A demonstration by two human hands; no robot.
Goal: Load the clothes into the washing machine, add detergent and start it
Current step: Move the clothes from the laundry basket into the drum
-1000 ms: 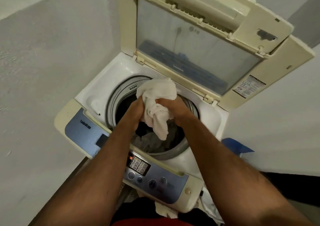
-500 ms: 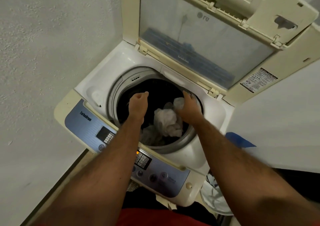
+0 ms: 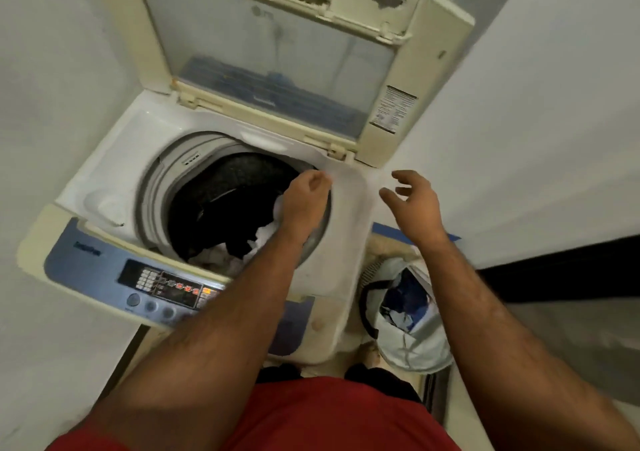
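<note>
A cream top-loading washing machine (image 3: 114,160) stands open, its lid (image 3: 277,70) raised against the wall. White and dark clothes (image 3: 239,243) lie in the drum. My left hand (image 3: 304,201) hovers over the drum's right rim, fingers curled loosely, nothing visible in it. My right hand (image 3: 412,205) is off to the right of the machine, above the gap beside it, fingers spread and empty. A white laundry bag (image 3: 408,326) with blue and white clothes inside sits on the floor to the right of the machine.
The blue control panel (image 3: 104,274) with lit red indicators runs along the machine's front edge. White walls close in on the left and right. A blue strip (image 3: 415,234) lies behind the bag. My red shorts fill the bottom of the view.
The white cloth went from both hands into the drum. Both hands have since shifted right; the right hand has left the drum and now hangs beside the machine, above the bag.
</note>
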